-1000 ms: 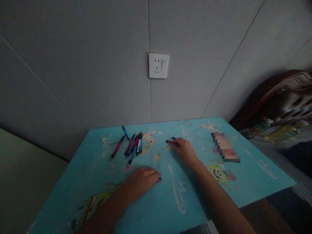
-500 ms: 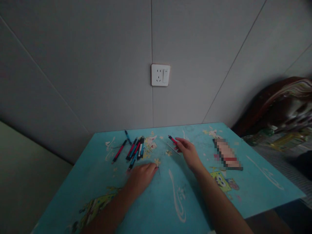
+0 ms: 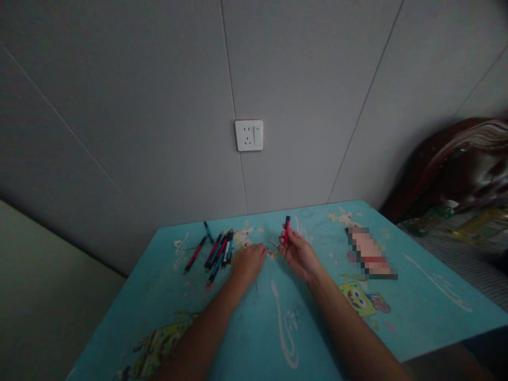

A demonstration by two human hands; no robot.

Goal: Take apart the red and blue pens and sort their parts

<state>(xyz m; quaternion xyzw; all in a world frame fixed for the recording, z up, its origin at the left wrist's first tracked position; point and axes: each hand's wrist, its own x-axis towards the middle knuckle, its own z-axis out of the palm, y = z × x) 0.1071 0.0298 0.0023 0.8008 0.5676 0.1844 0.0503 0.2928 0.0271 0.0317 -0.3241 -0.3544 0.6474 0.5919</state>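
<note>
My right hand [image 3: 299, 251] is closed around a red pen barrel [image 3: 287, 230] with a dark end, held upright above the table. Close to its fingers is a thin, pale rod like a pen refill [image 3: 273, 242]. To its left, my left hand [image 3: 249, 263] has its fingers pinched together; a tiny dark spot shows by the fingertips, too small to name. Just below that hand a thin dark line [image 3: 256, 286] lies on the table. Several red, blue and white pens [image 3: 220, 251] form a pile left of my left hand, with a red pen [image 3: 194, 256] apart from them.
The blue table [image 3: 246, 338] with cartoon prints stands against a grey wall bearing a socket plate [image 3: 249, 135]. A flat, pixelated object [image 3: 371, 253] rests at the right. Beyond the table's right edge are bottles [image 3: 440, 216] and a dark red leather seat [image 3: 464, 159].
My left hand has moved up and right, closer to my right hand. My right hand has turned the red pen barrel from slanted to upright. The view has shifted slightly.
</note>
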